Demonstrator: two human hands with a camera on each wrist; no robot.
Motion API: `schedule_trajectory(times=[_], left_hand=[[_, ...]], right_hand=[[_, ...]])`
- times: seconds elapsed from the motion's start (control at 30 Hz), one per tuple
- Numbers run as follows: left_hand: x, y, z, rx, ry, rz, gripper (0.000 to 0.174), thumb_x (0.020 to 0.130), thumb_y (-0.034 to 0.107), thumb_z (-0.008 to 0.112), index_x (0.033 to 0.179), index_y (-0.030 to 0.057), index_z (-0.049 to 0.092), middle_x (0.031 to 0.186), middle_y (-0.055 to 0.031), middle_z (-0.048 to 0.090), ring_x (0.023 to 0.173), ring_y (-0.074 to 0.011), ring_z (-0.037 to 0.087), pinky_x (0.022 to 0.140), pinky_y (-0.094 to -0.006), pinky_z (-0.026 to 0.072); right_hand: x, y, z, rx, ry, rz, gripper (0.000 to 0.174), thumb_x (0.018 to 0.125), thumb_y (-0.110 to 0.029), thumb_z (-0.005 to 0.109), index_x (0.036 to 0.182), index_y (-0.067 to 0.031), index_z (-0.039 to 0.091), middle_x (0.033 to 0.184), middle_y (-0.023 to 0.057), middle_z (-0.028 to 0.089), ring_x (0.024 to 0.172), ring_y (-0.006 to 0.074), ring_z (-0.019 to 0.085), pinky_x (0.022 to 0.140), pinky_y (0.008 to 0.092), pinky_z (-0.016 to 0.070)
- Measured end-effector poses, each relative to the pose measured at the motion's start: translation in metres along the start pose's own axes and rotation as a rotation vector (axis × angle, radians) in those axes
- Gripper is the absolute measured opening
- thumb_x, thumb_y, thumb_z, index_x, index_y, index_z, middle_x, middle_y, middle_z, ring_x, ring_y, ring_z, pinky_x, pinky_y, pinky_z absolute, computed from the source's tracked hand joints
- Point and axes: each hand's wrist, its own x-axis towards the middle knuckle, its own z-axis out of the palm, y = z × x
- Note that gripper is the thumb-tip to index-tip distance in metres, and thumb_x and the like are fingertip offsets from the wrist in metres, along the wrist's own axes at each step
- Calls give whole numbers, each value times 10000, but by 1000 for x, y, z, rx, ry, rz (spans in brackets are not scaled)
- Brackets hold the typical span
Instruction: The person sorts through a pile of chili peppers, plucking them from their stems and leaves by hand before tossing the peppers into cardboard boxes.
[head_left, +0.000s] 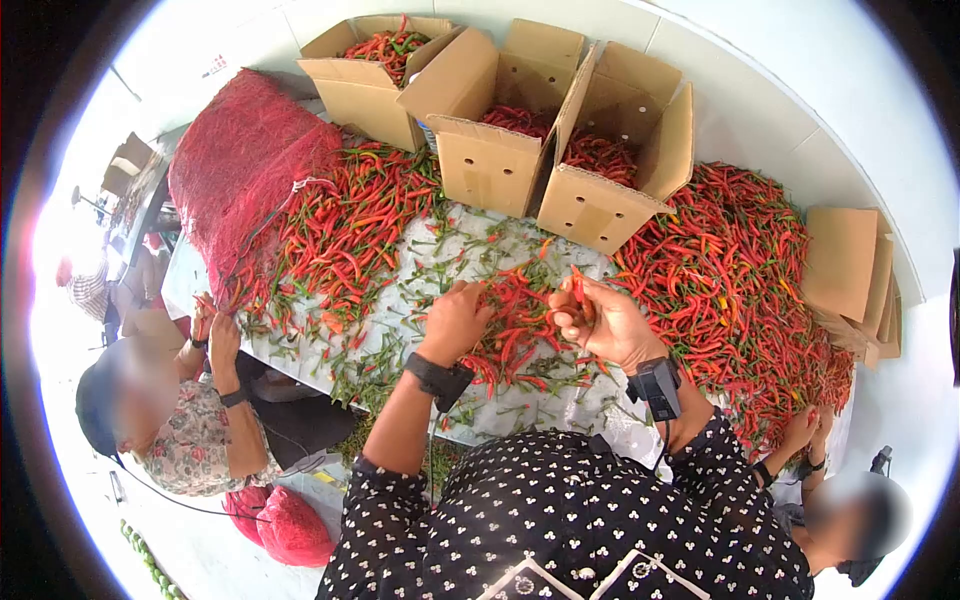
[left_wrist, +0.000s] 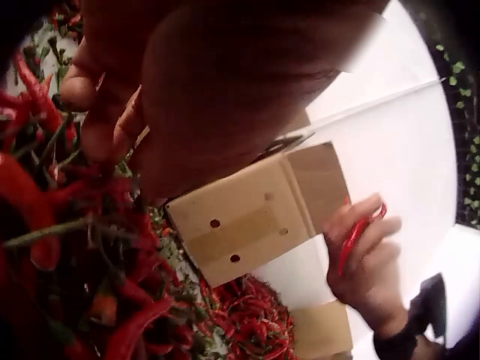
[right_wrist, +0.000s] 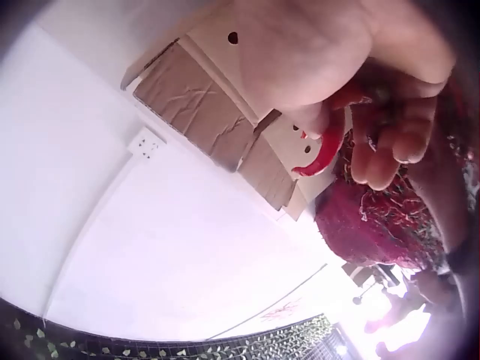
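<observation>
In the head view my right hand (head_left: 612,325) is raised over the table, palm turned up, and holds a red chili pepper (head_left: 577,287) between thumb and fingers. The right wrist view shows that curved chili (right_wrist: 327,150) sticking out past the thumb. My left hand (head_left: 457,322) is low at the left edge of a small heap of red chilies (head_left: 515,335), back of the hand upward. Its bent fingers (left_wrist: 112,135) reach down among chilies in the left wrist view; I cannot tell whether they pinch one. Green stems (head_left: 420,335) are scattered around the heap.
Three open cardboard boxes (head_left: 490,165) with chilies inside stand along the wall. A large chili pile (head_left: 725,290) lies to the right, another (head_left: 350,235) to the left beside red netting (head_left: 245,160). People work at both ends, one with hands (head_left: 215,330) at the left edge.
</observation>
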Motion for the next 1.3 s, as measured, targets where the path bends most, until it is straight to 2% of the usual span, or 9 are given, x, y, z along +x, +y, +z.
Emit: schedule_trajectory(times=[0.23, 0.33, 0.6, 0.67, 0.77, 0.83, 0.9, 1.03, 1.3], left_hand=[[0, 10, 0, -162, 1, 59, 115, 741, 101, 589, 814, 12, 603, 774, -161, 581, 694, -341, 567, 638, -399, 458], [-10, 12, -15, -478, 141, -200, 131, 814, 71, 555, 904, 8, 626, 762, -68, 580, 659, -145, 566, 625, -261, 462], [-27, 4, -27, -1354, 113, -452, 60, 878, 73, 529, 848, 24, 547, 742, -24, 570, 629, -70, 505, 590, -205, 430], [-31, 6, -28, -1321, 112, -453, 72, 877, 81, 535, 829, 28, 540, 707, -13, 554, 600, -65, 489, 556, -198, 408], [-37, 9, -28, -1214, 109, -456, 125, 874, 111, 551, 773, 42, 523, 616, 23, 495, 523, -47, 434, 478, -185, 342], [-41, 8, -25, -1190, 75, -430, 130, 857, 133, 580, 797, 19, 568, 633, 36, 523, 550, -34, 438, 499, -189, 352], [-44, 15, -22, -1140, 87, -405, 132, 847, 132, 589, 780, 19, 567, 637, 36, 524, 558, -24, 422, 495, -191, 337], [-46, 46, -26, -936, 95, -282, 137, 828, 121, 603, 750, 14, 566, 635, 33, 527, 583, -25, 437, 507, -205, 363], [-79, 37, 2, -946, -199, -295, 204, 869, 190, 571, 734, 42, 532, 612, 39, 475, 541, -32, 398, 476, -206, 328]], right_hand=[[-9, -20, 18, -40, -50, -100, 200, 885, -225, 505, 999, -66, 548, 931, 127, 594, 728, 191, 523, 599, 266, 444], [-11, -55, 58, -137, 100, -261, 187, 877, -234, 530, 880, -49, 555, 813, 63, 567, 632, 105, 485, 505, 185, 400], [44, -165, 87, -1458, 313, -702, 165, 865, -196, 533, 917, -42, 564, 952, 44, 586, 769, 96, 544, 635, 240, 431], [62, -179, 55, -2383, 526, -1454, 162, 845, -158, 555, 927, -19, 570, 1037, 74, 600, 885, 130, 576, 698, 289, 458], [53, -157, 78, -1955, 568, -1523, 150, 819, -107, 563, 925, 0, 568, 1088, 95, 594, 863, 152, 604, 716, 294, 477], [50, -131, 86, -1580, 426, -1427, 120, 823, -68, 534, 919, 0, 559, 948, 99, 612, 711, 140, 605, 621, 266, 483], [36, -96, 98, -1039, 109, -916, 101, 840, -57, 500, 914, -7, 547, 750, 68, 581, 567, 121, 557, 526, 235, 453], [21, -11, 65, -980, 3, 127, 132, 877, -126, 489, 895, -7, 543, 672, 6, 533, 597, 63, 498, 550, 216, 422], [-4, 46, 27, -1388, -127, 223, 194, 817, -183, 621, 845, 9, 620, 696, 32, 607, 660, 69, 513, 603, 253, 431]])
